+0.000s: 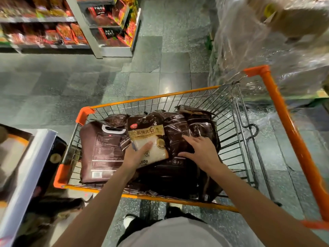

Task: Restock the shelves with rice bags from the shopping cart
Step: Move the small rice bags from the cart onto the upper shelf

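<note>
An orange-rimmed wire shopping cart [154, 97] stands in front of me, filled with several dark brown rice bags. One bag with a gold label and a clear window [149, 138] lies face up in the middle. My left hand [136, 155] lies on its lower left part with the fingers laid over it. On a dark bag to the right [179, 129] rests my right hand [199, 151], fingers spread flat. A larger brown bag with a white handle [101, 150] lies at the cart's left.
A low shelf edge [28, 177] with dark packs stands at the left of the cart. Snack shelves [85, 24] line the far left. Plastic-wrapped stacked goods [267, 41] rise at the right. Grey tiled floor [142, 72] lies beyond the cart.
</note>
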A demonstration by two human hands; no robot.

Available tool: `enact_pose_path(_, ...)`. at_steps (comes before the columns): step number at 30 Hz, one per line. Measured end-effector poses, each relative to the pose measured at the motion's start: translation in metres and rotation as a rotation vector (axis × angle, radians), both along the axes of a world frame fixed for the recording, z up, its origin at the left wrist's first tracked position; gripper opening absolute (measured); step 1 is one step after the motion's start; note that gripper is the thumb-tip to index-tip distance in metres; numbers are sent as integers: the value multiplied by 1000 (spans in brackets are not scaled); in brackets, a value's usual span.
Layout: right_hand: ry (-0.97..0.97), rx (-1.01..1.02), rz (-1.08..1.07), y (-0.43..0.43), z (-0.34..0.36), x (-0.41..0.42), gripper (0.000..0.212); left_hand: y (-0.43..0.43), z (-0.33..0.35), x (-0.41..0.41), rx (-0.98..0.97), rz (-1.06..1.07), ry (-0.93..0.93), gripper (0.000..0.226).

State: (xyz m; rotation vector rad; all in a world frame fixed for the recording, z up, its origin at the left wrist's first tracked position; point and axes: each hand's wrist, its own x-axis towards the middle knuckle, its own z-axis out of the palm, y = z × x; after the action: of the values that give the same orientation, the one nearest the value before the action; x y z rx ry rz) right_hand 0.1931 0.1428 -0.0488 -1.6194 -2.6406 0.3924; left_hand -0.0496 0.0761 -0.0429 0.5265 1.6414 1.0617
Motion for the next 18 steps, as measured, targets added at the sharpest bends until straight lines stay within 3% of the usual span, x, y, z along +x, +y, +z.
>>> enact_pose_path(4,50,208,129,5,-3,0,43,-3,0,0,5,31,-48,28)
enact_pose_path(8,207,217,139,0,-8,4,21,-3,-2,-2,7,28,-56,26)
enact_pose_path(14,364,176,55,2,3,-1,9,0,4,-9,25,-38,-112,23)
enact_pose_path(18,441,105,-8,19,36,-1,17,6,15,-22,53,-44,-157,46)
